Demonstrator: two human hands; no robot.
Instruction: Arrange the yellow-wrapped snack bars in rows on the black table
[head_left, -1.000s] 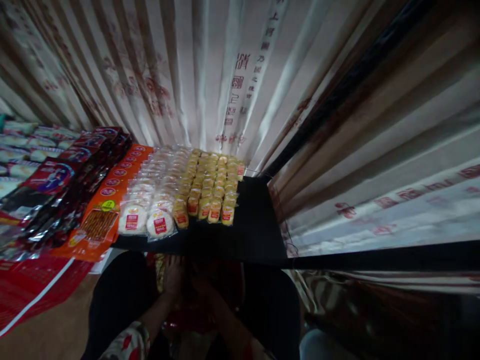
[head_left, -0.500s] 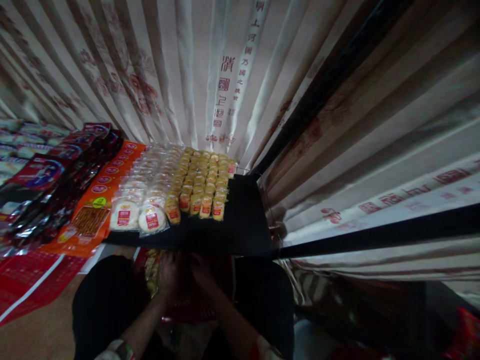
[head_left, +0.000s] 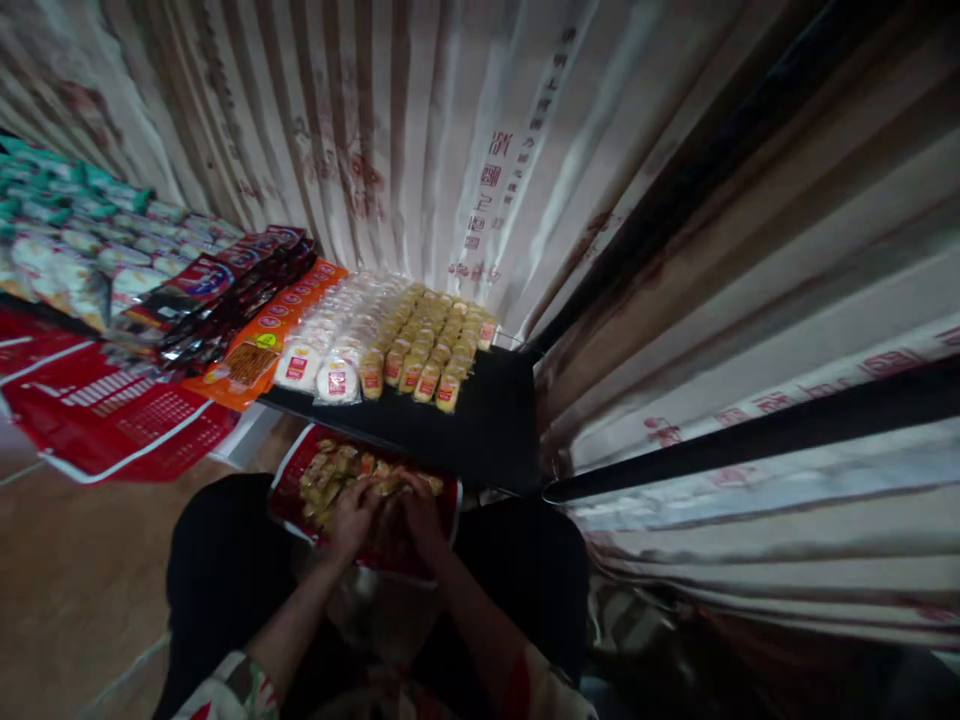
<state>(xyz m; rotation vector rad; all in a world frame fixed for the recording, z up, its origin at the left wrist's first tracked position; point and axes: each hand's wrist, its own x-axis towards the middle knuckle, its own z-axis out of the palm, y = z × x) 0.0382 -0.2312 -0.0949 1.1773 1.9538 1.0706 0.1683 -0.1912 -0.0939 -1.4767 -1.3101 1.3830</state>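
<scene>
— Handling first: what have you got there?

— Crinkly film, by the look of it. Your left hand (head_left: 352, 515) and right hand (head_left: 421, 512) both rest on the glossy red plastic snack bag with golden pieces showing through it (head_left: 330, 478), which lies over your lap, just below the near edge of the black bench (head_left: 480, 440). I'd judge it light, soft and slippery, with brittle pieces inside that will crush if you squeeze the middle.

— So where do you take it?

— By the sealed rim or the corners, fingers flat, not bearing down on the filling. Whether your hands are pinching the film or only pressing on it, I cannot tell; the fingers are dark and run into each other.

— What else can't you make out?

— The bag's near edge is covered by your hands and wrists. The print on it is unreadable. On the bench, the rows of small yellow wrapped cakes (head_left: 431, 345) and the round white wrapped cakes (head_left: 319, 370) blur towards the far edge, against the striped curtain (head_left: 420, 150).
</scene>
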